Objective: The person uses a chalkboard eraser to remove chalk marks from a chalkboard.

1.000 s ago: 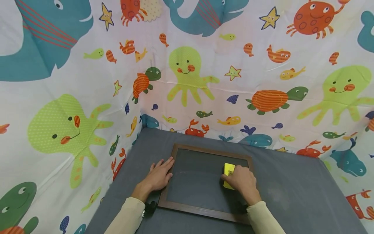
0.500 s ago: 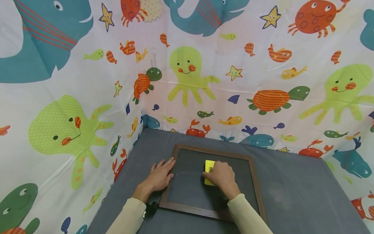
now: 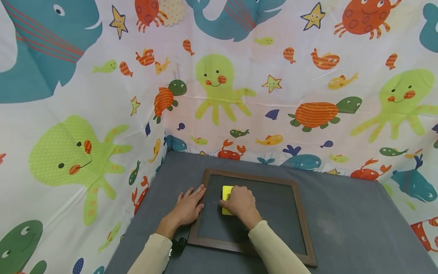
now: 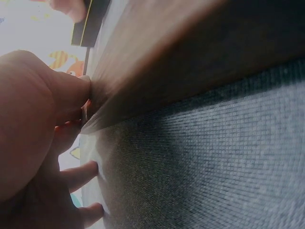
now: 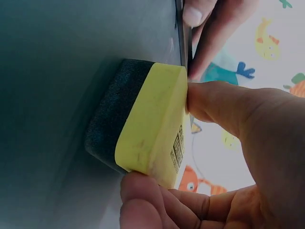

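Observation:
A chalkboard (image 3: 270,217) in a brown wooden frame lies flat on grey cloth. My right hand (image 3: 241,203) grips a yellow chalkboard eraser (image 3: 226,194) on the board's left half. In the right wrist view, thumb and fingers pinch the eraser's yellow body (image 5: 152,114), while its dark felt side (image 5: 112,112) faces the board. My left hand (image 3: 184,210) rests at the left side of the frame with fingers spread. In the left wrist view, its thumb (image 4: 71,90) touches the frame edge (image 4: 138,62). A faint pale streak (image 3: 213,203) shows left of the eraser.
Grey cloth (image 3: 345,220) covers the surface around the board. White curtains (image 3: 253,68) printed with sea animals stand behind and at the sides. A small black device (image 3: 178,246) sits at my left wrist, beside the frame's near left corner.
My right hand has carried the eraser leftward over the board, from near its right side to the left half. The left hand stays at the left frame edge.

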`<state>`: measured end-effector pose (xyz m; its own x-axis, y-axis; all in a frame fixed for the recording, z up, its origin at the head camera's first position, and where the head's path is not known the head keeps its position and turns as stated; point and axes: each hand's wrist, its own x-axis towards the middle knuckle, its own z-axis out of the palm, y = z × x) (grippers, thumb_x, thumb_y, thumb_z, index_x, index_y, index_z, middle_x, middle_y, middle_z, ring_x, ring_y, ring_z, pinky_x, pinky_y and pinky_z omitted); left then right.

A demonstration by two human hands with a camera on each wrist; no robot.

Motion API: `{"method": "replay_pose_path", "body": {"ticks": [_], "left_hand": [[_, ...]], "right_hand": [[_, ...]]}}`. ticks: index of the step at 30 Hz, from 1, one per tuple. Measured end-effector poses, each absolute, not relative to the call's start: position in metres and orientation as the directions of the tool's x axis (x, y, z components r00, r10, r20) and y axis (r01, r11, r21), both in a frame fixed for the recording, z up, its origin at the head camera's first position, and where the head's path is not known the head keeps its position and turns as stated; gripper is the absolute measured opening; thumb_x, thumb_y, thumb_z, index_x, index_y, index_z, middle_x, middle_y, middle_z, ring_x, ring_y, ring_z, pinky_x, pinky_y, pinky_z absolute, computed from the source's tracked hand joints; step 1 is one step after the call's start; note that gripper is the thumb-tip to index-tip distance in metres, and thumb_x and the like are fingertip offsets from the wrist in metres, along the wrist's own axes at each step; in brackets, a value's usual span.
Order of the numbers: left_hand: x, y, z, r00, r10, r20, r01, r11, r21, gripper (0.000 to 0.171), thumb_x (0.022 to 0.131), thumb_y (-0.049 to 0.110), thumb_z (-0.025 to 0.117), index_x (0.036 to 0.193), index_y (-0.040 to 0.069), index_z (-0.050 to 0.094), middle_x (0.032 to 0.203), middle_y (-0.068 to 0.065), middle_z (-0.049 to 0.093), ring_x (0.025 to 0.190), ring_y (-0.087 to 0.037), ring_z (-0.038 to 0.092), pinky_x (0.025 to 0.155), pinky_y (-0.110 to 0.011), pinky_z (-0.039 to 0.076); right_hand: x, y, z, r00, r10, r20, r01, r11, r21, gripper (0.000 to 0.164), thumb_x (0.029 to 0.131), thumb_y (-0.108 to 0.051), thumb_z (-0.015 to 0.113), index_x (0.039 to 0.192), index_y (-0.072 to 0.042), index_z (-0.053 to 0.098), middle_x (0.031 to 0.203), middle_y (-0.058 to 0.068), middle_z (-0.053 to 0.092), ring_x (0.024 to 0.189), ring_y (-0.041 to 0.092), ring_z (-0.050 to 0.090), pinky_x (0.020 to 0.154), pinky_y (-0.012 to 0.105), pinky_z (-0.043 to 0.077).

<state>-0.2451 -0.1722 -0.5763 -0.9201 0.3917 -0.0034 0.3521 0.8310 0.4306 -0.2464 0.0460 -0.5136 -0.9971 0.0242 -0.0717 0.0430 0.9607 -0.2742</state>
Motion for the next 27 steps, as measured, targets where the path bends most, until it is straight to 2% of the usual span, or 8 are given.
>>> {"method": "replay_pose_path", "body": {"ticks": [11,27], "left_hand": [[-0.243,-0.171,-0.577,-0.924,0.382,-0.009,0.341,0.834,0.433,0.063,0.104,0.03,0.056,0.16,0.019,0.03,0.168,0.003,0.022,0.151,-0.041,0.024,0.114,-0.074,0.015],[-0.243,-0.17,-0.576,-0.92,0.392,0.002,0.355,0.831,0.429,0.063,0.103,0.028,0.057,0.16,0.017,0.031,0.167,0.001,0.024,0.15,-0.042,0.025,0.113,-0.075,0.016]], "right_hand": [[-0.247,0.023,-0.515,-0.995,-0.045,-0.091,-0.019,0.961,-0.275,0.065,0.075,-0.059,0.08,0.105,-0.003,0.067,0.075,0.006,0.057,0.063,0.022,0.055,0.057,0.038,0.053],[-0.245,0.029,-0.512,-0.996,-0.036,-0.077,-0.013,0.961,-0.274,0.066,0.072,-0.062,0.081,0.1,-0.005,0.067,0.075,0.006,0.057,0.061,0.022,0.055,0.056,0.038,0.054]]}}
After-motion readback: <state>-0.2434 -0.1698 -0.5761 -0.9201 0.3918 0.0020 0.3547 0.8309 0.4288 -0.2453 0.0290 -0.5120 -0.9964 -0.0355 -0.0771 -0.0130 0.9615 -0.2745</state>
